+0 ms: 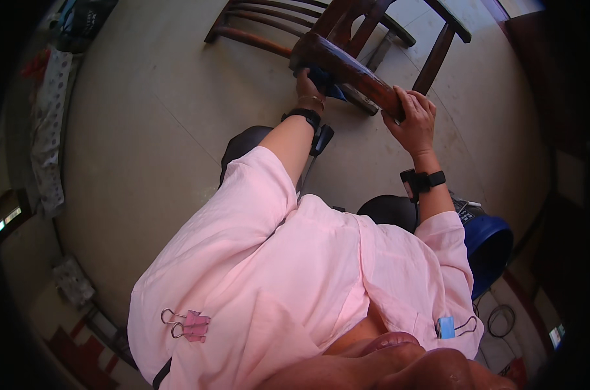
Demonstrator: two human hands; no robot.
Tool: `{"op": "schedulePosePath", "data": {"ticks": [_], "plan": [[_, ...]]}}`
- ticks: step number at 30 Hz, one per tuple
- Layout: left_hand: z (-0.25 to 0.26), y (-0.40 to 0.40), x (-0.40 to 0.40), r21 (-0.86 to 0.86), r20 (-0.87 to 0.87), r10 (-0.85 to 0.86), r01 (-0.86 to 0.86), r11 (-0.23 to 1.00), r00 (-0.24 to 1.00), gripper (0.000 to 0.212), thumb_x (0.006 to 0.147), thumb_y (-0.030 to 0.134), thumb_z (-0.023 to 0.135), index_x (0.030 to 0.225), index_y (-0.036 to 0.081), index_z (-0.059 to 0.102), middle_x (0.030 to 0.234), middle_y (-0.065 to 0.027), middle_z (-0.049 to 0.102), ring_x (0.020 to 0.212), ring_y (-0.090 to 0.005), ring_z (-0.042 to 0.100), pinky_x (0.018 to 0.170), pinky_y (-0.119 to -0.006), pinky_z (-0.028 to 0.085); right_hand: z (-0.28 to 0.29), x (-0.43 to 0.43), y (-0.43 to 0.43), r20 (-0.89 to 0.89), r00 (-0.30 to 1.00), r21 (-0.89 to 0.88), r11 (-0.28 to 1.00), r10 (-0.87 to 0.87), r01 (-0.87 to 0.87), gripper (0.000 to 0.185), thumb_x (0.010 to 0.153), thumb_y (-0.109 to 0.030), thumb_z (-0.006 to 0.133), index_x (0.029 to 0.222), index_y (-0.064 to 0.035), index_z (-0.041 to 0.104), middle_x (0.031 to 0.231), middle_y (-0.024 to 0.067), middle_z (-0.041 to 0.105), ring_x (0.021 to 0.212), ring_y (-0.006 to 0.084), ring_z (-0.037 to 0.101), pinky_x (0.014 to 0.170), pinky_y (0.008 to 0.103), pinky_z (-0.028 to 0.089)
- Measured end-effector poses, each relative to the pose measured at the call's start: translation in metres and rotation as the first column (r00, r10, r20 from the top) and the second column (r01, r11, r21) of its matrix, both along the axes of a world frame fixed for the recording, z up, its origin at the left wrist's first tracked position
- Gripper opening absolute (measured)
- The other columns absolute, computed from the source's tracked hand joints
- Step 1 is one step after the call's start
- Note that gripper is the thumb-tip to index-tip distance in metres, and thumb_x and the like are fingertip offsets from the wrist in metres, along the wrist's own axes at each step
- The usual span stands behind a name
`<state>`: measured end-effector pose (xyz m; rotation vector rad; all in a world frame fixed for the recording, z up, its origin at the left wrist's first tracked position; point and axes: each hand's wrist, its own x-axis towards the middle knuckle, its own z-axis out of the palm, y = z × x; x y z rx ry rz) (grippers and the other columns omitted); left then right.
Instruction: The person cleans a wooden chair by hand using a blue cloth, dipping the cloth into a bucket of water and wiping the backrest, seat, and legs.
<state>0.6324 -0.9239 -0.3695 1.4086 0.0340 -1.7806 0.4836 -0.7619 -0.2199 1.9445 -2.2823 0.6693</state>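
Note:
A dark brown wooden chair lies tipped on the floor before me, its thick worn rail slanting toward me. My right hand grips the near right end of that rail, thumb below and fingers over the top. At the rail's other end, my left hand holds a dark blue cloth against its underside. The left fingers are partly hidden by the cloth and the wood. Curved slats extend to the left behind the rail; whether they belong to the same chair I cannot tell.
A blue plastic bucket stands beside my right elbow. Wooden legs reach out at upper right. Along the left wall lies a patterned cloth-covered item, with a dark bag beyond it. Cable coils lie at lower right.

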Motion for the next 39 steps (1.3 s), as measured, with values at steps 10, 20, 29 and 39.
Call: {"op": "schedulePosePath", "data": {"ticks": [10, 20, 29, 39], "plan": [[0.000, -0.002, -0.009, -0.274, -0.188, -0.130, 0.075, 0.959, 0.974, 0.038, 0.073, 0.020, 0.063, 0.106, 0.006, 0.052, 0.098, -0.0056, 0.056, 0.088, -0.0205, 0.054, 0.076, -0.034, 0.045, -0.003, 0.000, -0.001, -0.007, 1.000, 0.010, 1.000, 0.000, 0.000, 0.051, 0.066, -0.026, 0.068, 0.113, -0.0144, 0.053, 0.098, 0.0038, 0.061, 0.101, 0.0188, 0.051, 0.089, 0.0326, 0.031], [0.032, 0.028, -0.008, -0.390, 0.844, 0.023, 0.586, 0.710, 0.535, 0.039, 0.069, 0.011, 0.063, 0.103, -0.004, 0.051, 0.099, -0.0216, 0.057, 0.094, -0.0357, 0.053, 0.082, -0.038, 0.041, 0.002, 0.003, 0.000, -0.009, 1.000, 0.037, 0.999, -0.007, 0.007, 0.053, 0.066, -0.025, 0.069, 0.115, -0.0131, 0.052, 0.100, 0.0041, 0.061, 0.102, 0.0195, 0.051, 0.090, 0.0328, 0.031], [0.045, 0.012, 0.002, -0.196, 0.939, 0.304, 0.976, 0.097, 0.159, 0.017, 0.073, 0.009, 0.056, 0.088, 0.002, 0.059, 0.086, -0.0192, 0.059, 0.084, -0.0359, 0.055, 0.076, -0.041, 0.042, -0.002, 0.002, -0.001, 0.015, 1.000, -0.008, 1.000, 0.003, -0.003, 0.049, 0.065, -0.024, 0.068, 0.111, -0.0147, 0.053, 0.095, 0.0028, 0.061, 0.100, 0.0182, 0.051, 0.087, 0.0326, 0.031], [0.037, 0.010, -0.003, -0.385, 0.915, 0.221, 0.893, 0.234, 0.337, 0.017, 0.074, 0.007, 0.048, 0.085, 0.001, 0.059, 0.087, -0.0205, 0.058, 0.086, -0.0371, 0.054, 0.077, -0.042, 0.042, 0.001, 0.003, -0.002, 0.012, 1.000, 0.032, 0.999, -0.004, 0.003, 0.053, 0.065, -0.024, 0.069, 0.115, -0.0139, 0.052, 0.100, 0.0044, 0.060, 0.103, 0.0197, 0.050, 0.090, 0.0335, 0.032]]}}
